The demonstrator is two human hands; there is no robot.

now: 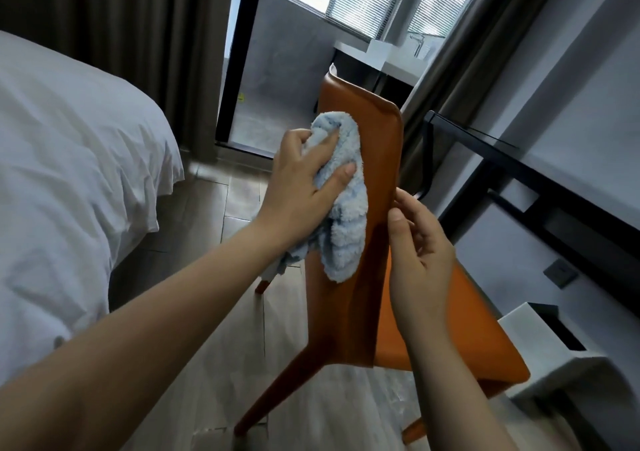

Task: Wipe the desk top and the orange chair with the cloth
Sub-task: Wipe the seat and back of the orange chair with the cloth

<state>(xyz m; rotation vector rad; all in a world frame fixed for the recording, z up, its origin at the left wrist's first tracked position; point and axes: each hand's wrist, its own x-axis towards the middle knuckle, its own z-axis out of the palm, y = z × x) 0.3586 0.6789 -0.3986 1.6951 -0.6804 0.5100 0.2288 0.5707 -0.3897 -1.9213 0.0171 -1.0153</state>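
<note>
The left hand point(304, 177) presses the pale blue cloth point(346, 229) against the back face of the orange chair point(360, 305), high on its backrest. Its fingers point(343, 173) are clenched into the bunched fabric, and a loose end hangs down the backrest. The right hand point(419, 253) steadies the chair, with its fingers wrapped round the backrest's right edge and the thumb on the near face. The chair stands on the wood-look floor point(207, 242), its seat facing right towards the dark-framed counter point(554, 194). A white bed point(69, 173) sits close on the left, leaving a narrow strip of floor. A white box-shaped item point(540, 339) stands near the seat's right corner. Brown curtains point(138, 35) and a glass door point(277, 69) lie beyond, and a wall socket point(560, 272) shows under the counter.
</note>
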